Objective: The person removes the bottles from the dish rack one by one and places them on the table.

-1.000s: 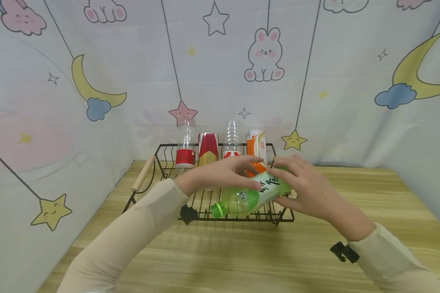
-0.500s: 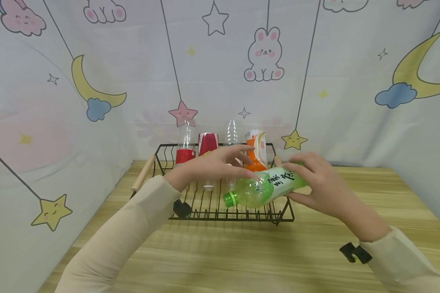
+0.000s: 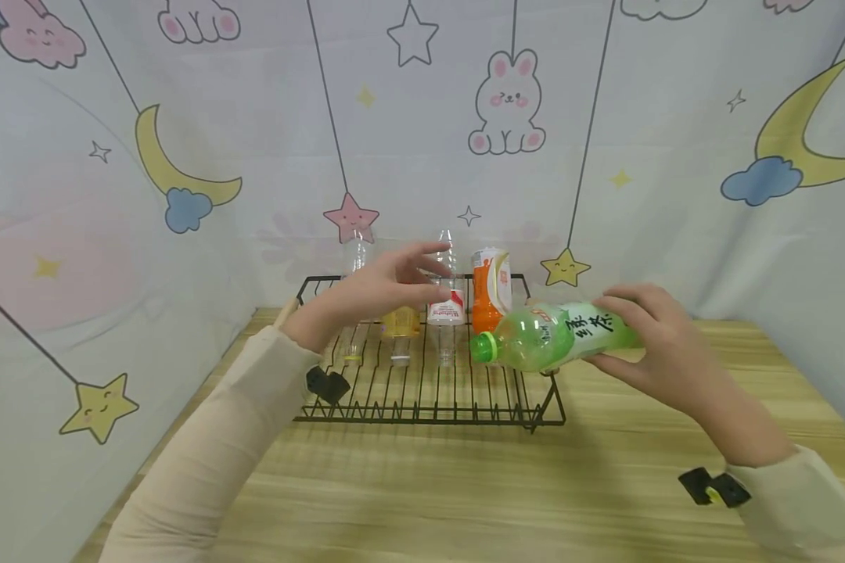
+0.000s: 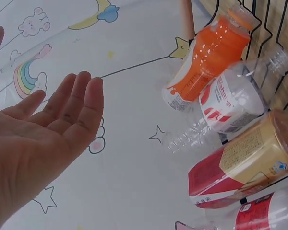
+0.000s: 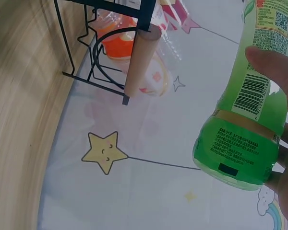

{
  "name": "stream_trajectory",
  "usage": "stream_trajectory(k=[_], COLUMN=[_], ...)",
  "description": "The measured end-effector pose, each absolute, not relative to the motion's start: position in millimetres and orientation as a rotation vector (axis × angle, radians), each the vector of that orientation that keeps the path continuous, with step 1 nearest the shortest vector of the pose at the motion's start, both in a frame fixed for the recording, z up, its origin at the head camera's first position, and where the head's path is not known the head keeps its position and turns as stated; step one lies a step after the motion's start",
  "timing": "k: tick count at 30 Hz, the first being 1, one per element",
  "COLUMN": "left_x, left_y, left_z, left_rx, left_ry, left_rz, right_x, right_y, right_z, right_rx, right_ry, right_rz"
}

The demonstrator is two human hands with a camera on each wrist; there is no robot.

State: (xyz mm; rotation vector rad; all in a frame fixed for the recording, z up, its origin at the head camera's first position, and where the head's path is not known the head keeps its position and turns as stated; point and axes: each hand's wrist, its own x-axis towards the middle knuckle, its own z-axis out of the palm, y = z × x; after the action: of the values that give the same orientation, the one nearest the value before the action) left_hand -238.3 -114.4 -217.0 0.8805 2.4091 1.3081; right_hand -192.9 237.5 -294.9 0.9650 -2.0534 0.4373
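Observation:
My right hand (image 3: 669, 344) grips a green tea bottle (image 3: 556, 340) by its base half, lying on its side with the green cap pointing left. It is held over the right end of a black wire rack (image 3: 429, 422). In the right wrist view the thumb presses the bottle's (image 5: 245, 120) barcode side. My left hand (image 3: 387, 281) holds nothing; its fingers are spread loosely above the rack's left half. In the left wrist view the palm of this hand (image 4: 53, 129) shows, apart from the bottles.
Several bottles lean in the rack: an orange one (image 3: 491, 289), a clear one with a red-and-white label (image 3: 447, 306), a red-and-gold one (image 4: 245, 163) and a red-labelled one (image 4: 259, 215). A wooden handle (image 5: 143, 62) marks the rack's end. A patterned cloth (image 3: 422, 117) hangs behind the wooden table (image 3: 408, 500).
My right hand has carried the green tea bottle to the right and upward, turning it closer to level. My left hand has drawn away from the bottle, moving left and up.

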Motion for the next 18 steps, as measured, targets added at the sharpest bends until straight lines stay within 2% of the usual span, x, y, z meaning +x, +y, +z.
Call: stream_trajectory(k=[18], left_x=[-267], left_y=[-141], left_z=[-222], left_rx=[0.666], left_ry=[2.589], left_rz=[1.383], right_x=[-190], right_y=[281], right_z=[-304], right_rx=[0.646], right_ry=[-2.196], right_rz=[0.506])
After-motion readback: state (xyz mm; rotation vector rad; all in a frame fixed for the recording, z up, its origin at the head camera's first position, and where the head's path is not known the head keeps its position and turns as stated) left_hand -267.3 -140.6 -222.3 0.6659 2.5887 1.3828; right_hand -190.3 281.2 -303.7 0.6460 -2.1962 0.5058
